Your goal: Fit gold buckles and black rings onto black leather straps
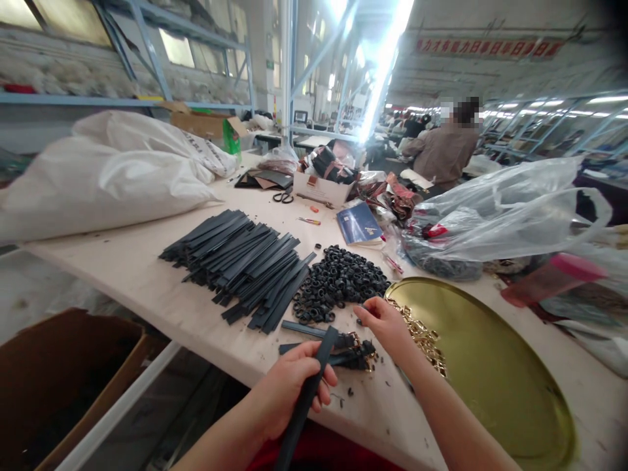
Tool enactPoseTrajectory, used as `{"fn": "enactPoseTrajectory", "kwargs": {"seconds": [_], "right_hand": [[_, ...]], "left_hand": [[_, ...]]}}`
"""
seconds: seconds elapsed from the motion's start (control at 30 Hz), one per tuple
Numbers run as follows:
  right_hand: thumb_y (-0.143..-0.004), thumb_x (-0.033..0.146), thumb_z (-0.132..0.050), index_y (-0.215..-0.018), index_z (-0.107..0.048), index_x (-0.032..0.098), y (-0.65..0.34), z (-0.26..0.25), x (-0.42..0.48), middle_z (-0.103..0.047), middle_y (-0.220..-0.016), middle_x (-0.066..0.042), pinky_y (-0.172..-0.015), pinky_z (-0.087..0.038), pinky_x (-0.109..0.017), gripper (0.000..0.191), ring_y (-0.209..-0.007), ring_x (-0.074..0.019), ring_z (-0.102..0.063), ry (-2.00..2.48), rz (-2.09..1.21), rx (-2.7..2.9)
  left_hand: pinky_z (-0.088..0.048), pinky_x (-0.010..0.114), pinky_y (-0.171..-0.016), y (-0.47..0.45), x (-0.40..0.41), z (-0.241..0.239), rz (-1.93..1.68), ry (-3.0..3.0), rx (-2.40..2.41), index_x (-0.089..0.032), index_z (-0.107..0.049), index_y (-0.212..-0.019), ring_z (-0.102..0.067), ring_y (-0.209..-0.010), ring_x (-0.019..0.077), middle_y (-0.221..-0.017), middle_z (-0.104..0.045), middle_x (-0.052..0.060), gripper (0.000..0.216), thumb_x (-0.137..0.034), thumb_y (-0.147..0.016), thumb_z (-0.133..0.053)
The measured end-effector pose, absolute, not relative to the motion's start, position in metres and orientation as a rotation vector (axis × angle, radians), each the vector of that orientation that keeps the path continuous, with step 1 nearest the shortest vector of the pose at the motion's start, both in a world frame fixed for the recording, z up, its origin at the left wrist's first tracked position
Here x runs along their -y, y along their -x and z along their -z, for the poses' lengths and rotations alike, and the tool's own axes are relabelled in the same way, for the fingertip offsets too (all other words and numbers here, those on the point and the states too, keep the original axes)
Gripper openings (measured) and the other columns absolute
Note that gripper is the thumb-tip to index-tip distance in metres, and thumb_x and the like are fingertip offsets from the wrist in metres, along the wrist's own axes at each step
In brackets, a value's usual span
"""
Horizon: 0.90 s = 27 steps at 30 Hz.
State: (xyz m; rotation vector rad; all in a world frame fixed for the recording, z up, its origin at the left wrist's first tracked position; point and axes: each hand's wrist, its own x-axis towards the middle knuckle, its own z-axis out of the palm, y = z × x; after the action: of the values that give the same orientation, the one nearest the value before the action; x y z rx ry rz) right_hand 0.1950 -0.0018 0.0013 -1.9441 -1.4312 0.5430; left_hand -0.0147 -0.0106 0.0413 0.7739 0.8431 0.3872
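My left hand (294, 383) is closed around a flat black strap (308, 386), which slants from the table's near edge down toward my lap. The fingers of my right hand (380, 320) pinch a small black loop (360, 307), partly hidden by the fingertips. Just beyond that hand lies a heap of similar black loops (343, 278). Between my hands, a few straps with gold-coloured buckles (366, 353) rest on the table. A large pile of black straps (240, 261) spreads to the left of the loops. Gold metal buckles (424, 340) lie at the left side of a gold oval tray (495, 366).
A white sack (112, 176) fills the table's far left. Scissors (283, 196), a blue booklet (360, 224) and a white box (321, 190) stand or lie farther back. Clear plastic bags (490, 216) bulge at the right. An open cardboard box (73, 386) is below left. A person (444, 154) sits beyond.
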Motion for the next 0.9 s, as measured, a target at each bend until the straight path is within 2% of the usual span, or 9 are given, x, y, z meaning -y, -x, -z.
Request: {"fn": "enactPoseTrajectory", "kwargs": {"seconds": [0.13, 0.23, 0.33, 0.43, 0.57, 0.67, 0.77, 0.83, 0.9], "right_hand": [[-0.072, 0.054, -0.055, -0.067, -0.053, 0.018, -0.168, -0.011, 0.036, -0.054, -0.058, 0.003, -0.05, -0.036, -0.022, 0.037, -0.051, -0.0099, -0.047, 1.47, -1.184, 0.941], [-0.064, 0.046, -0.068, -0.066, -0.054, 0.018, -0.15, -0.015, 0.052, -0.053, -0.057, 0.005, -0.052, -0.038, -0.021, 0.032, -0.052, -0.0087, -0.047, 1.222, -1.371, 0.657], [-0.059, 0.038, -0.074, -0.07, -0.057, 0.019, -0.143, -0.014, 0.06, -0.055, -0.062, 0.005, -0.056, -0.041, -0.022, 0.029, -0.053, -0.0079, -0.049, 1.086, -1.426, 0.445], [-0.061, 0.036, -0.073, -0.081, -0.061, 0.019, -0.141, -0.01, 0.065, -0.058, -0.068, 0.003, -0.058, -0.042, -0.023, 0.029, -0.055, -0.008, -0.05, 1.117, -1.387, 0.512], [-0.062, 0.036, -0.071, -0.077, -0.063, 0.018, -0.137, -0.004, 0.077, -0.056, -0.057, 0.004, -0.055, -0.039, -0.025, 0.025, -0.055, -0.0111, -0.049, 1.303, -1.27, 0.832], [-0.061, 0.036, -0.071, -0.074, -0.062, 0.018, -0.137, -0.005, 0.084, -0.055, -0.054, 0.004, -0.054, -0.037, -0.025, 0.024, -0.053, -0.0117, -0.048, 1.36, -1.27, 0.886], [-0.063, 0.039, -0.069, -0.076, -0.059, 0.018, -0.14, -0.009, 0.088, -0.054, -0.051, 0.006, -0.056, -0.038, -0.024, 0.026, -0.052, -0.0107, -0.048, 1.32, -1.302, 0.79], [-0.063, 0.038, -0.07, -0.076, -0.057, 0.018, -0.138, -0.01, 0.088, -0.054, -0.054, 0.006, -0.057, -0.038, -0.024, 0.027, -0.052, -0.0096, -0.047, 1.267, -1.34, 0.746], [-0.062, 0.037, -0.071, -0.074, -0.055, 0.018, -0.132, -0.007, 0.087, -0.053, -0.057, 0.006, -0.055, -0.038, -0.023, 0.027, -0.052, -0.0089, -0.047, 1.229, -1.363, 0.717]], "left_hand": [[-0.032, 0.015, -0.039, 0.011, 0.021, -0.042, -0.374, -0.893, -0.797, -0.016, -0.049, -0.089, -0.044, -0.039, 0.0048, -0.061, -0.056, -0.002, 0.019, -0.024, -0.072, -0.045], [-0.03, 0.016, -0.038, 0.007, 0.025, -0.032, -0.41, -1.148, -0.839, -0.016, -0.049, -0.08, -0.041, -0.037, 0.0056, -0.053, -0.052, -0.004, 0.022, -0.037, -0.079, -0.043], [-0.029, 0.018, -0.038, 0.007, 0.027, -0.024, -0.445, -1.372, -0.932, -0.017, -0.048, -0.074, -0.039, -0.036, 0.0071, -0.048, -0.048, -0.005, 0.024, -0.038, -0.081, -0.04], [-0.028, 0.019, -0.04, 0.011, 0.028, -0.027, -0.397, -1.529, -0.962, -0.018, -0.05, -0.07, -0.038, -0.038, 0.0087, -0.047, -0.046, -0.005, 0.026, -0.037, -0.083, -0.038], [-0.028, 0.02, -0.048, 0.016, 0.029, -0.042, -0.317, -1.773, -0.937, -0.018, -0.053, -0.06, -0.043, -0.048, 0.0112, -0.048, -0.047, -0.004, 0.025, -0.031, -0.08, -0.045], [-0.031, 0.02, -0.048, 0.019, 0.03, -0.049, -0.194, -1.692, -0.89, -0.018, -0.058, -0.08, -0.045, -0.047, 0.0113, -0.054, -0.051, -0.003, 0.02, -0.031, -0.081, -0.043], [-0.034, 0.02, -0.047, 0.021, 0.032, -0.049, -0.069, -1.529, -0.838, -0.018, -0.043, -0.118, -0.044, -0.043, 0.0103, -0.06, -0.052, -0.004, 0.038, -0.033, -0.083, -0.038], [-0.035, 0.02, -0.048, 0.021, 0.032, -0.045, -0.07, -1.492, -0.832, -0.019, -0.037, -0.126, -0.044, -0.045, 0.0111, -0.059, -0.051, -0.004, 0.044, -0.036, -0.085, -0.037], [-0.039, 0.022, -0.053, 0.019, 0.031, -0.04, -0.173, -1.501, -0.862, -0.019, -0.04, -0.126, -0.049, -0.054, 0.0136, -0.068, -0.058, 0.0, 0.046, -0.039, -0.084, -0.039]]}}
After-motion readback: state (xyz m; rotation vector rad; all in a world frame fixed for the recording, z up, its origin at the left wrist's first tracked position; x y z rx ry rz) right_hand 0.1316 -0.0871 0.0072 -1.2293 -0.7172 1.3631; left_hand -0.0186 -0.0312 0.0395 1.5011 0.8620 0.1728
